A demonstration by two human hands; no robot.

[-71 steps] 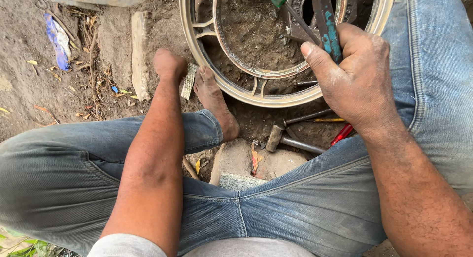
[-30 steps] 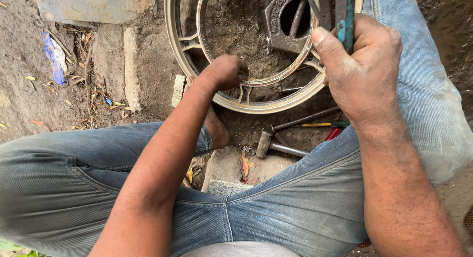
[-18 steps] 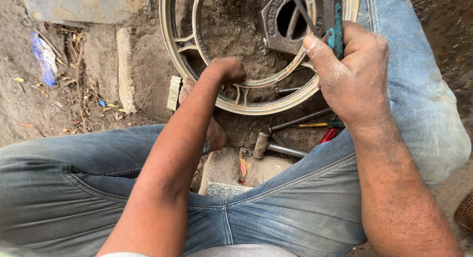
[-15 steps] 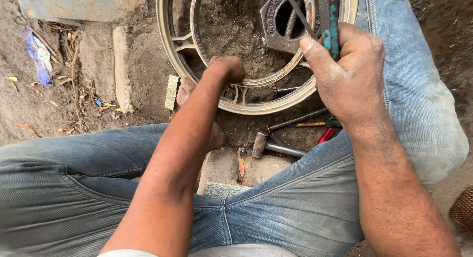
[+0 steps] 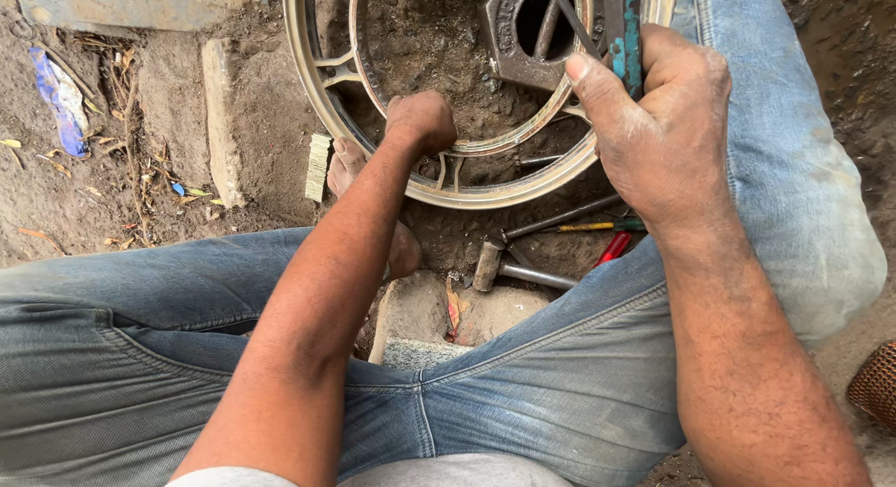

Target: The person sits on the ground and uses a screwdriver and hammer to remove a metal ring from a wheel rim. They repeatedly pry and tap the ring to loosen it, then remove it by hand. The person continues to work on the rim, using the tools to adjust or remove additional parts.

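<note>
A metal wheel rim (image 5: 308,95) lies flat on the dirt in front of me, with a dark hexagonal metal block (image 5: 509,39) inside it. My left hand (image 5: 422,121) is closed on the rim's inner ring near its lower edge. My right hand (image 5: 658,123) is clenched around a tool with a teal handle (image 5: 627,34), held upright over the rim's right side. The tool's working end is cut off by the frame's top edge.
A hammer (image 5: 509,263), a long metal rod (image 5: 560,216) and a red-handled tool (image 5: 613,248) lie on the ground between my jeans-clad legs. My bare foot (image 5: 347,165) rests against the rim. A stone block (image 5: 411,319) sits below, a blue scrap (image 5: 61,99) at left.
My left hand moved from the ground beside the rim up onto the rim's inner ring and closed on it. My right hand kept hold of the teal-handled tool.
</note>
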